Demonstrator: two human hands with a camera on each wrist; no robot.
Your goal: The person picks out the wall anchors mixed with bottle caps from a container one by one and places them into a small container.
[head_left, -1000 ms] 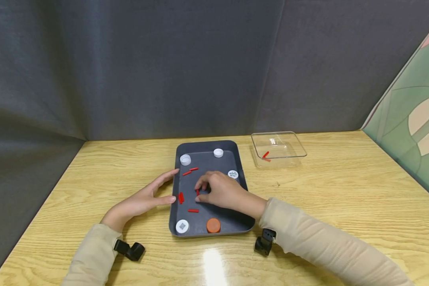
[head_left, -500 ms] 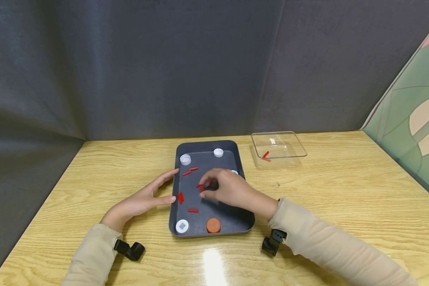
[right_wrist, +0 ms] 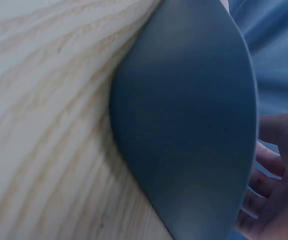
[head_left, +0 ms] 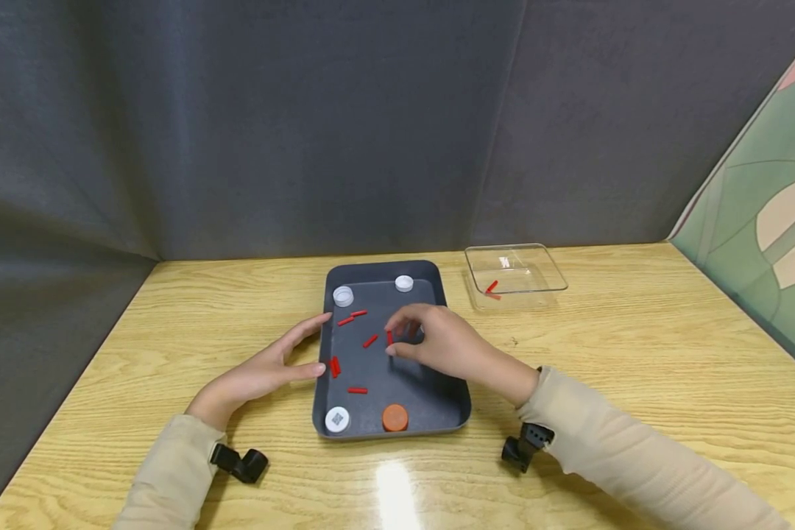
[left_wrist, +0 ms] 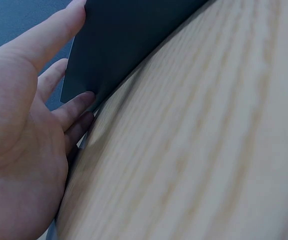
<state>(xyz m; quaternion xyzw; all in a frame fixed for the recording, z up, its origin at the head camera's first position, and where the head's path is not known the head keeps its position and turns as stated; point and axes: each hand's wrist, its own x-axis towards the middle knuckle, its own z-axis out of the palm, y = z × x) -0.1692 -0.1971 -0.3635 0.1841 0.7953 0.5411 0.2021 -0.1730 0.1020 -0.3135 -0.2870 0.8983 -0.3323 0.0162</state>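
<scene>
In the head view, my right hand [head_left: 447, 346] pinches a small red stick [head_left: 389, 338] upright between thumb and fingers, above the dark grey tray [head_left: 397, 375]. The right wrist view catches this hand [right_wrist: 279, 185] only partly behind the tray's wall [right_wrist: 189, 115], with the stick hidden. My left hand [head_left: 258, 377] lies along the tray's left side, thumb and fingers spread; in the left wrist view its fingertips touch the outer wall [left_wrist: 123, 45]. Several other red sticks lie in the tray, among them a single one [head_left: 370, 341] near the middle and another [head_left: 358, 390] closer to me.
Inside the tray's edges sit a white cap [head_left: 343, 297], a smaller white cap [head_left: 404, 283], a white cap with a printed pattern [head_left: 337, 419] and an orange cap [head_left: 394, 417]. A clear plastic box [head_left: 533, 283] holding a red stick [head_left: 492, 286] stands behind on the right.
My right hand has moved right and slightly away from me with the red stick between its fingers, uncovering another stick on the tray. The left hand has stayed put.
</scene>
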